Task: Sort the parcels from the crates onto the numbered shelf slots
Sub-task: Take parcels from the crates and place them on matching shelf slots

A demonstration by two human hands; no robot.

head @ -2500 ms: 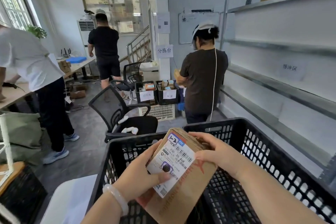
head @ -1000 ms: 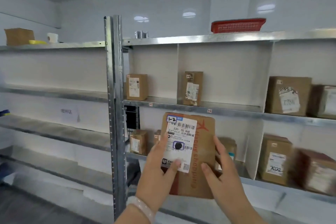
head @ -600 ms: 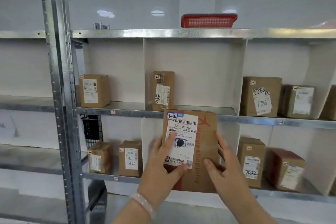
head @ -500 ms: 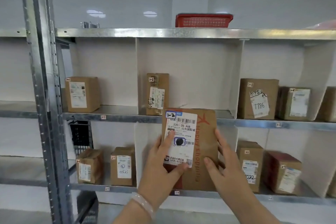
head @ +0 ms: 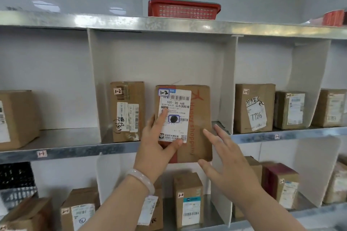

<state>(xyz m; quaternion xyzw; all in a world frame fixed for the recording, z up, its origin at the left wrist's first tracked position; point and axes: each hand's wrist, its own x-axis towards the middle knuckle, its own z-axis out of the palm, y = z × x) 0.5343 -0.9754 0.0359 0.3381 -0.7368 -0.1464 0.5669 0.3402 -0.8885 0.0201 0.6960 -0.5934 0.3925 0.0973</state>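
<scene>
Parcel: brown cardboard, upright, held up at the front edge of the middle shelf, in front of the centre slot; lower part overlaps the shelf lip. Whether its base rests on the shelf: can't tell.
Label on parcel: white shipping label w/ barcodes, handwritten "1-2" tag at top-left corner, black dot near centre. Red print "Happy shopping" runs down the box beside the label.
Left hand: grips parcel's lower-left; thumb pressed on label's bottom edge, index finger stretched up over the label face. Pale bangle on the wrist.
Right hand: open, fingers spread, holding nothing; thumb tip just under parcel's bottom-right corner, fingers just beside its right edge. Contact: can't tell.
Centre slot: bounded by white dividers either side; one brown box already stands in its left half, marked "1-2", just beside the held parcel.
Slot to right: brown box w/ crumpled label reading "7786", tagged "1-3"; smaller box next to it.
Shelf-edge tags: "1-1" at left, another at right, too small to read.
Top shelf: red plastic basket.
Lower shelf: several more labelled boxes; tags "2-1", "2-2" visible.
</scene>
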